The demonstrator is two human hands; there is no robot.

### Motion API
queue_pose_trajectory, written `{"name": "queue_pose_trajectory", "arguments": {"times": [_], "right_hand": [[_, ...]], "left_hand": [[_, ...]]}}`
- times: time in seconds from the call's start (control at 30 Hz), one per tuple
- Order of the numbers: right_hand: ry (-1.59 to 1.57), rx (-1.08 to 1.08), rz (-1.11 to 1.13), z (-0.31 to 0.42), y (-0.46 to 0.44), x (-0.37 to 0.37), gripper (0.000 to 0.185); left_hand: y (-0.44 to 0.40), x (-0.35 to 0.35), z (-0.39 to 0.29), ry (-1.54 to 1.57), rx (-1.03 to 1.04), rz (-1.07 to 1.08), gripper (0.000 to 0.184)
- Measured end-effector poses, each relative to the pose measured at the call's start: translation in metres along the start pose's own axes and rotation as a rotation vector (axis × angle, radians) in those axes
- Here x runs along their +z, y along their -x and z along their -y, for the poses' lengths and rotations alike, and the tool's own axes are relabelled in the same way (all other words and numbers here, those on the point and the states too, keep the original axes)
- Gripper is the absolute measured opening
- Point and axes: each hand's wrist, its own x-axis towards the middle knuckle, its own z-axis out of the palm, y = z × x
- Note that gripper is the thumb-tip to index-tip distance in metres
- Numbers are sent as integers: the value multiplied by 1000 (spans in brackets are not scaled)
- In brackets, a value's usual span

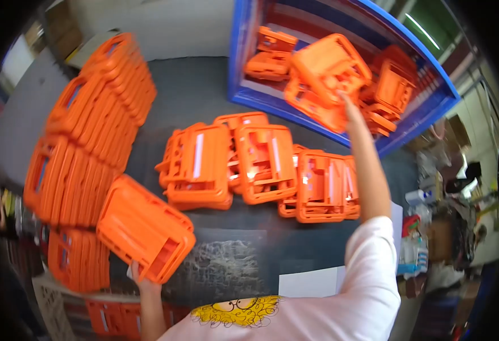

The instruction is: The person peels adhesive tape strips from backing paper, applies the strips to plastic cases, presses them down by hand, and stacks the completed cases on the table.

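Note:
My left hand (141, 277) grips the lower edge of an orange plastic case (147, 224), held tilted beside the stacked cases on the left. The thumb shows on the case; the other fingers are mostly hidden beneath it. My right arm stretches over the table into a blue crate (306, 122). There my right hand (345, 98), slightly blurred, holds the near edge of another orange plastic case (329, 62), which lies tilted over others. Several more orange cases (394, 88) lie loosely in the crate.
Tall rows of stacked orange cases (84, 125) line the table's left side. Piles of open-faced orange pieces (198, 165) lie mid-table, below the crate. White paper (312, 282) is near the front edge. Bags and boxes (437, 238) clutter the right side.

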Motion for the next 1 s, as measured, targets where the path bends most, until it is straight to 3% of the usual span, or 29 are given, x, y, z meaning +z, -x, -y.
{"name": "queue_pose_trajectory", "arguments": {"times": [0.03, 0.13, 0.17, 0.27, 0.33, 0.4, 0.43, 0.5, 0.6, 0.67, 0.8, 0.9, 1.0], "right_hand": [[49, 46, -9, -16, -28, -42, 64], [-5, -123, 139, -7, 113, -31, 50], [55, -81, 166, -16, 132, -48, 51], [203, -271, 352, -53, 235, -52, 61], [217, -231, 400, -87, 299, -48, 71], [459, -226, 186, -140, 345, -68, 77], [341, -193, 207, -154, 391, -47, 76], [281, 82, 334, -187, 434, -55, 60], [187, 229, 403, -226, 456, -42, 49], [308, 256, 491, -246, 446, -30, 44], [426, 332, 569, -275, 408, 10, 45], [545, 276, 573, -280, 379, 19, 49], [1067, -924, -91, -285, 388, 29, 54]], "left_hand": [[5, 7, 1, 21, 7, -18, 53], [11, -10, 16, 20, 11, 34, 56], [12, -22, 22, 16, 15, 88, 56], [12, -56, 35, -3, 42, 238, 56], [18, -87, 48, 7, 73, 276, 56], [30, -136, 61, -8, 79, 342, 56], [52, -143, 64, 32, 65, 279, 56], [104, -145, 53, 51, -21, 254, 56], [142, -148, 35, 120, -144, 371, 56], [145, -150, 28, 1, -59, 235, 54], [130, -156, 19, -65, -42, 195, 50], [136, -161, 14, -62, -58, 149, 49], [130, -168, 4, -63, -67, 175, 54]]}}
